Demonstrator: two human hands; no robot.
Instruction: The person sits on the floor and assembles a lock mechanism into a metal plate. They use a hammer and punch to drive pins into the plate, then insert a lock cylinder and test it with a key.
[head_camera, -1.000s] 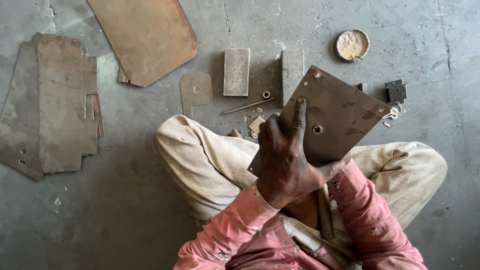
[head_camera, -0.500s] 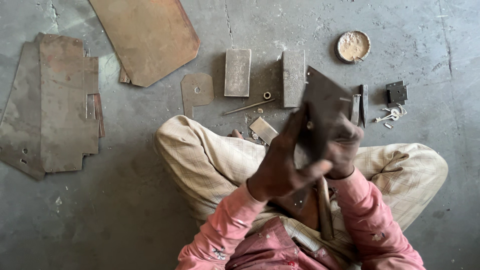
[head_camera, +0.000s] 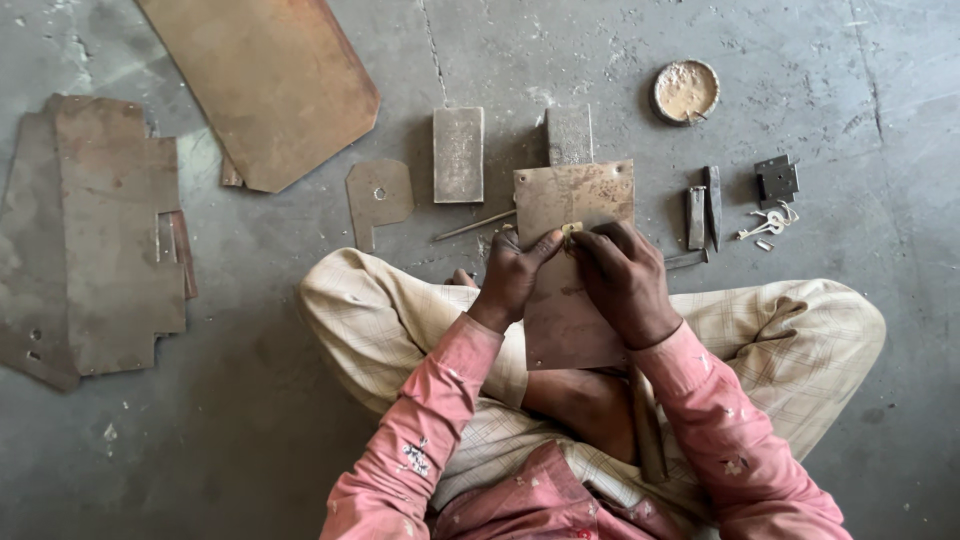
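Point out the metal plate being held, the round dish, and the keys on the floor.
metal plate (head_camera: 585, 195): head view, bare upper part.
round dish (head_camera: 686, 91): head view, its centre.
keys (head_camera: 768, 222): head view, the bunch's middle.

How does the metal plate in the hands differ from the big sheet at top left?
The held metal plate is smaller and rectangular, resting on the lap under both hands; the big sheet is larger, has cut corners, and lies untouched on the floor. Both look rusty brown.

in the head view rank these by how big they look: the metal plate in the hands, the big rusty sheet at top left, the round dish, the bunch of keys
1. big rusty sheet, though cut off by the frame's top edge
2. metal plate, held nearer the camera, so it may look larger than it is
3. round dish
4. bunch of keys
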